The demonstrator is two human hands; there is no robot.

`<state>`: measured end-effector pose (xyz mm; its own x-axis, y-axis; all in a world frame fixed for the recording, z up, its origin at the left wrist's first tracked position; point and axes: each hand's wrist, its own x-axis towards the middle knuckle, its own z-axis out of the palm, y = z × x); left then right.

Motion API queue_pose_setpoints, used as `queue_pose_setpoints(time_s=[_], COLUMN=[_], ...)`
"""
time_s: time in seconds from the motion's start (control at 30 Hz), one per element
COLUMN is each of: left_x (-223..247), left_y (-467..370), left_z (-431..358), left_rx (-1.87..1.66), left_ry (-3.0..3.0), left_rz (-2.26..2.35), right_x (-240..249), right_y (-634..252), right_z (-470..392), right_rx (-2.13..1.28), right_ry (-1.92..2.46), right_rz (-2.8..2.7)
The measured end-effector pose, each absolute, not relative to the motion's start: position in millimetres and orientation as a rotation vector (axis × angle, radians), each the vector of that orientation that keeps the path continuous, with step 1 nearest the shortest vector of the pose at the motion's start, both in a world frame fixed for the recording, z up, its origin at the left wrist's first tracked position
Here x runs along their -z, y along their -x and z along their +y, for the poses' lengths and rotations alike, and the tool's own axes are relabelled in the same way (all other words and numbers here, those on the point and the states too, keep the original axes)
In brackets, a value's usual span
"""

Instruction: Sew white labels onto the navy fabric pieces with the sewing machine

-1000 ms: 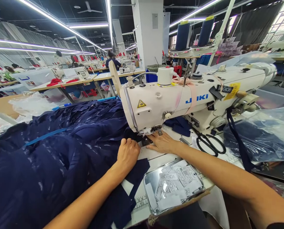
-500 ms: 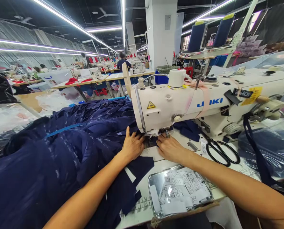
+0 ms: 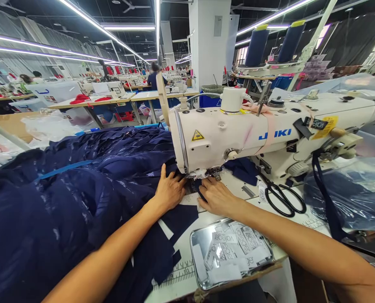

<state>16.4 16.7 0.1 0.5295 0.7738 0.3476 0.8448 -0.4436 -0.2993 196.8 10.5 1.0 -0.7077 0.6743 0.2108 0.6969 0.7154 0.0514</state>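
Note:
A white sewing machine (image 3: 219, 134) stands before me, its needle area low between my two hands. My left hand (image 3: 170, 191) lies on navy fabric (image 3: 118, 172) just left of the presser foot, fingers stretched forward and thumb apart. To the right of the foot, my right hand (image 3: 217, 194) has bent fingers, with a dark edge of navy cloth between thumb and fingers; the fingertips are partly hidden under the machine head. Navy fabric is heaped across the left, and loose flaps (image 3: 183, 219) hang toward the table's front edge.
A metal tray (image 3: 203, 283) of printed labels (image 3: 228, 246) sits at the front edge. Black-handled scissors (image 3: 285, 200) lie right of my right hand, near a plastic-wrapped bundle (image 3: 348, 198). Two navy thread cones (image 3: 257, 46) stand behind the machine. People work at tables farther back.
The view has shifted slightly, moving the scene left. My right thumb now shows apart from the fingers, nearer to me. My left hand stays flat on the fabric beside the presser foot.

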Motion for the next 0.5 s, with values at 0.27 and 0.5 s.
queue_pose_setpoints(time_s=[0.27, 0.5], left_x=[-2.1, -3.6], left_y=[-19.2, -21.2], left_z=[22.8, 25.0], left_rx=[0.194, 0.169], left_ry=[2.362, 2.359], left_rz=[-1.382, -1.42], right_x=[5.6, 7.9], right_y=[-195.1, -192.2], right_z=[7.0, 8.1], right_rx=[0.25, 0.235], right_ry=[1.084, 1.117], right_rz=[-2.719, -2.704])
